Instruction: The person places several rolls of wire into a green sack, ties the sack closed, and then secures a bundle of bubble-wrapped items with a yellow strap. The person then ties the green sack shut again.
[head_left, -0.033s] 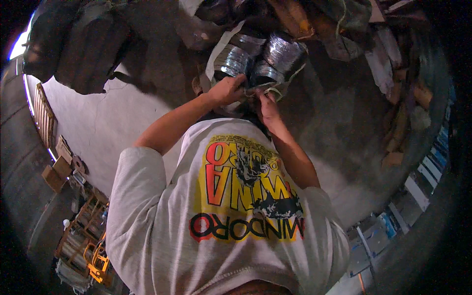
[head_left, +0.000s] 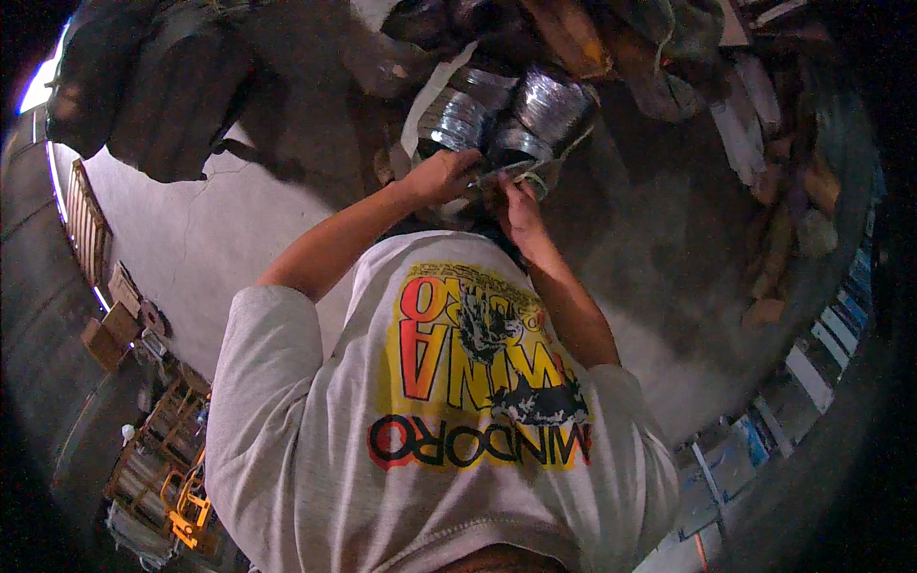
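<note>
Several shiny silver coils (head_left: 552, 103), apparently wound wire in clear wrap, sit in an open pale sack (head_left: 427, 107). At its near rim, on the left, my left hand (head_left: 444, 176) is closed with thumb and fingers pinched together. My right hand (head_left: 522, 212) is closed a short way to the right, its fingers curled at the same rim. A thin, light strip of material (head_left: 496, 176) stretches between the two hands. Beside the right fingers the rim forms a small pale fold (head_left: 536, 180). The fingertips are partly hidden.
Dark bulky sacks (head_left: 177, 105) stand at the far left. Brown torn packaging (head_left: 570, 36) lies beyond the coils, with cardboard scraps (head_left: 764, 310) on the right. A yellow metal frame (head_left: 189, 511) and wooden racks (head_left: 158, 439) are at the lower left.
Both hands stay almost in place. The light strip between them shows more plainly now, and the fold beside my right fingers has shifted slightly.
</note>
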The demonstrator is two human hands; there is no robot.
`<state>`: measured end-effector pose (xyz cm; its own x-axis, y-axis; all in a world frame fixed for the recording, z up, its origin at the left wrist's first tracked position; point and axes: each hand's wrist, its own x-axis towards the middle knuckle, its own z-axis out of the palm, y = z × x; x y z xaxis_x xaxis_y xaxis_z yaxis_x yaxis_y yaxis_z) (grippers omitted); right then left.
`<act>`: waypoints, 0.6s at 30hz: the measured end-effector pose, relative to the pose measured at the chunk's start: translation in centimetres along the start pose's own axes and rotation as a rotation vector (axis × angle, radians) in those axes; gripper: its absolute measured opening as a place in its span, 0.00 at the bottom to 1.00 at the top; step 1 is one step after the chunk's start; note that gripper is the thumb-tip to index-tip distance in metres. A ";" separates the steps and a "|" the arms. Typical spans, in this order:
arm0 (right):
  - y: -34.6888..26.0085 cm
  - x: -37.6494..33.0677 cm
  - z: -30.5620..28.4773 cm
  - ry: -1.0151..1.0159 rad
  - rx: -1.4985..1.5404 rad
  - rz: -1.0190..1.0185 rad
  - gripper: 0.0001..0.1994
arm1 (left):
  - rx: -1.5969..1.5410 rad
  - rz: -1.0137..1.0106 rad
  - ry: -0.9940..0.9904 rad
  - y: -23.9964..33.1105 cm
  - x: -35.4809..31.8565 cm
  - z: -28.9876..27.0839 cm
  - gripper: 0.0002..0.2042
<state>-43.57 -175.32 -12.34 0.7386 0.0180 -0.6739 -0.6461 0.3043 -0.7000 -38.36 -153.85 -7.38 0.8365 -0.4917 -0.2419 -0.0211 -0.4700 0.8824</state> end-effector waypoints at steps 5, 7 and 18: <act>-0.4 0.2 1.3 -0.006 -0.200 -0.050 0.10 | 0.244 0.149 -0.200 -2.1 -0.7 -1.1 0.12; -0.7 0.3 1.7 -0.037 -0.270 -0.027 0.10 | 0.277 0.067 -0.263 -2.0 -0.9 -1.2 0.12; -1.3 -0.1 2.3 -0.255 -0.946 -0.345 0.16 | -0.038 0.040 0.018 1.5 0.6 -0.5 0.19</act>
<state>-42.33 -173.54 -10.81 0.8595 0.3064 -0.4091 -0.1976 -0.5390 -0.8188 -37.55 -154.47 -6.01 0.8452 -0.4962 -0.1987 -0.0345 -0.4217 0.9061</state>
